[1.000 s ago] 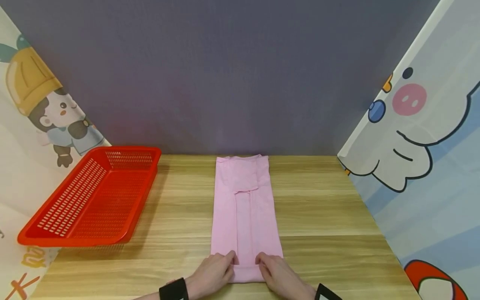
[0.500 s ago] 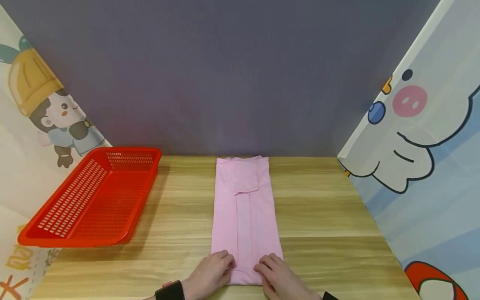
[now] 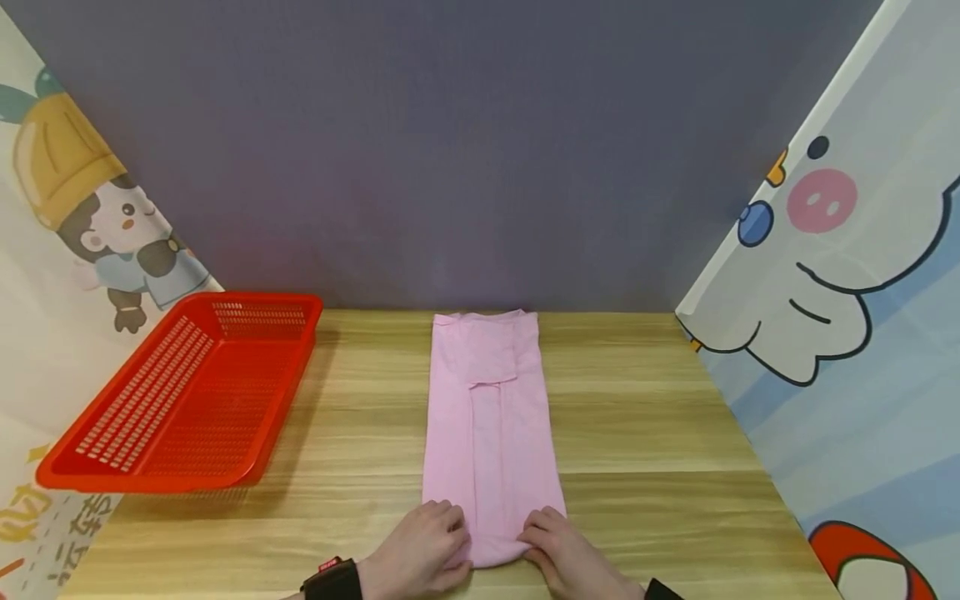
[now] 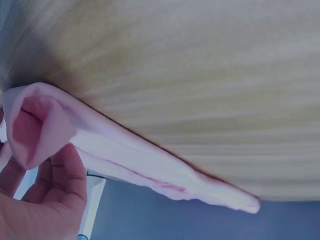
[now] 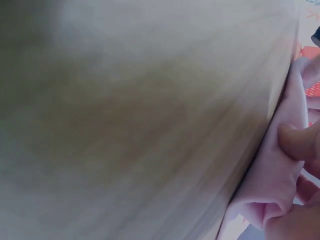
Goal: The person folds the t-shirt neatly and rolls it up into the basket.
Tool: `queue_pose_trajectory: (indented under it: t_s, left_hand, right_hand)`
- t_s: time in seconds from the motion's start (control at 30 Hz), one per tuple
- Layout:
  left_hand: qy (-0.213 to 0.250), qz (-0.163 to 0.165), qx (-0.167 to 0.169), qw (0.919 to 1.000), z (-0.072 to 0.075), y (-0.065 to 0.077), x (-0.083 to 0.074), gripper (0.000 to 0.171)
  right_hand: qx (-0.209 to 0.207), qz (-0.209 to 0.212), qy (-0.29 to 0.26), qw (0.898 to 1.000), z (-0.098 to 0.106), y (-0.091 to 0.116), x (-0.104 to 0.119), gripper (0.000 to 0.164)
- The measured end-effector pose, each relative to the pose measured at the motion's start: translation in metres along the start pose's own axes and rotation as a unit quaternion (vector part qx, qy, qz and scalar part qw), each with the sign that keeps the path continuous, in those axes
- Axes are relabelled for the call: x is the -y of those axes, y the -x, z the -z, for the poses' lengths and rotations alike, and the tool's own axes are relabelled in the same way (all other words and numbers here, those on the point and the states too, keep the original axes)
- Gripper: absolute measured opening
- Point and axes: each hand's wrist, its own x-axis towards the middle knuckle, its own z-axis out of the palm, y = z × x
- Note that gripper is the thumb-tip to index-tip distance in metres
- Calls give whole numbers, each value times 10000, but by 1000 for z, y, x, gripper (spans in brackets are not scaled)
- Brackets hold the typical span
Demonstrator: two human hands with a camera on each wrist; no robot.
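Observation:
A pink garment [image 3: 487, 442], folded into a long narrow strip, lies lengthwise on the wooden table. Its near end is turned over into a thick, rounded roll, whose hollow side opening shows in the left wrist view. My left hand [image 3: 420, 546] grips the left corner of this end with curled fingers. At the right corner, my right hand [image 3: 573, 554] pinches the roll. The thumb [image 5: 297, 142] presses on the pink fabric [image 5: 272, 170] in the right wrist view. Some fingertips are hidden by the cloth and by the hands themselves.
A red plastic basket [image 3: 217, 392] with perforated walls stands on the left of the wooden table [image 3: 637, 417]. A dark grey panel [image 3: 480, 150] rises behind the table. Cartoon-printed sheets [image 3: 840, 275] flank both sides.
The near end has gone from a flat, straight band to a rounder roll that bulges towards me. Both hands have shifted their fingers along it, the right one slightly outward.

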Motion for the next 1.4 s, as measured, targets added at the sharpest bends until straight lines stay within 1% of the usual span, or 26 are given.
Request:
queue_pose_trajectory:
  t_s: [0.07, 0.23, 0.3, 0.37, 0.43, 0.53, 0.6, 0.67, 0.77, 0.9, 1.0, 1.07, 1.13, 1.23, 1.3, 1.4]
  left_hand:
    - [-87, -92, 70, 9999, 0, 0, 0, 26]
    - [-264, -266, 85, 9993, 1, -1, -1, 19]
    - [-301, -244, 87, 9992, 2, -1, -2, 16]
    - [-289, -141, 171, 9993, 3, -2, -3, 15]
    - [-160, 40, 333, 9993, 4, -4, -4, 14]
    - [142, 324, 740, 9966, 9, -7, -4, 10]
    - [363, 527, 1015, 9928, 13, -11, -4, 15]
    - [567, 709, 1250, 9880, 16, -14, -3, 24]
    - [748, 929, 1459, 9821, 18, -17, -1, 34]
    - [708, 1053, 1648, 9781, 15, -15, -1, 40]
    - [545, 1197, 1655, 9774, 12, -13, -3, 39]
    - [443, 1323, 1600, 9772, 10, -12, -4, 38]
    - [342, 1456, 1552, 9765, 9, -11, -6, 40]
    - [220, 1556, 1513, 9759, 7, -9, -8, 44]
    - [45, 1509, 1471, 9775, 5, -7, -8, 41]
    - [-490, 1160, 1291, 9836, 1, -5, -9, 35]
  right_hand:
    - [-33, -192, -211, 9996, 1, -1, 0, 9]
    - [108, -752, -470, 9960, 3, -3, 0, 7]
    - [206, -898, -459, 9947, 4, -4, 0, 7]
    - [292, -967, -419, 9940, 5, -4, 0, 6]
    - [360, -827, -251, 9956, 6, -4, 1, 7]
    - [482, -380, 306, 9976, 9, -4, 2, 25]
    - [549, -79, 659, 9963, 10, -4, 3, 39]
    - [614, 80, 924, 9938, 11, -5, 5, 46]
    - [543, 207, 1046, 9928, 11, -6, 6, 45]
    - [251, 302, 954, 9947, 10, -6, 4, 33]
    - [165, 84, 781, 9968, 9, -7, 2, 22]
    - [212, -164, 696, 9972, 10, -8, 2, 16]
    - [245, -361, 641, 9970, 11, -9, 2, 13]
    - [332, -549, 601, 9961, 13, -11, 3, 10]
    - [446, -676, 535, 9953, 14, -14, 4, 9]
    - [679, -895, 346, 9931, 15, -17, 3, 9]
